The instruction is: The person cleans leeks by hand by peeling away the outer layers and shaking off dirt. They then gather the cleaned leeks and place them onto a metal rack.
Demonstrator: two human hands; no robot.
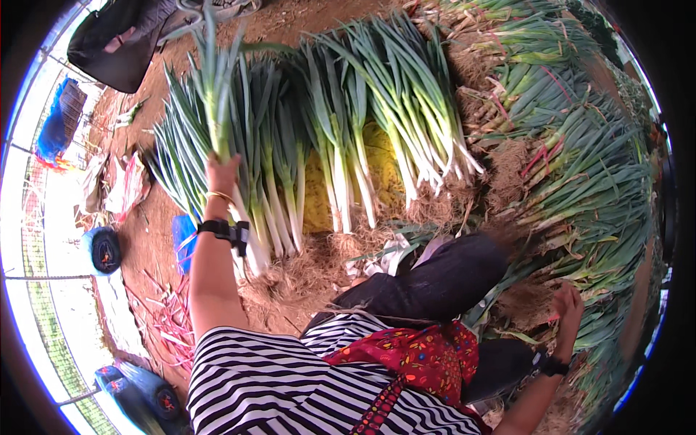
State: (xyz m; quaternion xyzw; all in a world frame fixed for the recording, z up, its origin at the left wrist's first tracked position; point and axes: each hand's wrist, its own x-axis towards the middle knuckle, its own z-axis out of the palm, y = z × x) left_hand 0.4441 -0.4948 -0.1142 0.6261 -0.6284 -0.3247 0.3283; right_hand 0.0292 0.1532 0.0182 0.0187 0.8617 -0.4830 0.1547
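My left hand reaches forward at the left and is closed around a leek, whose green leaves point up and away. Under and beside it lie several rows of trimmed leeks, white ends toward me, partly on a yellow sheet. A thicker pile of leeks sits to the right of these. At the lower right, my right hand has its fingers curled together beside the rooty ends of untrimmed leeks. What it holds, if anything, I cannot make out; a small reddish bit shows near its fingers.
Bundles of untrimmed leeks with red ties curve along the right side. Cut roots lie before my knees. Red strips and blue rolled bundles are at the left. A dark-clothed person is at the upper left.
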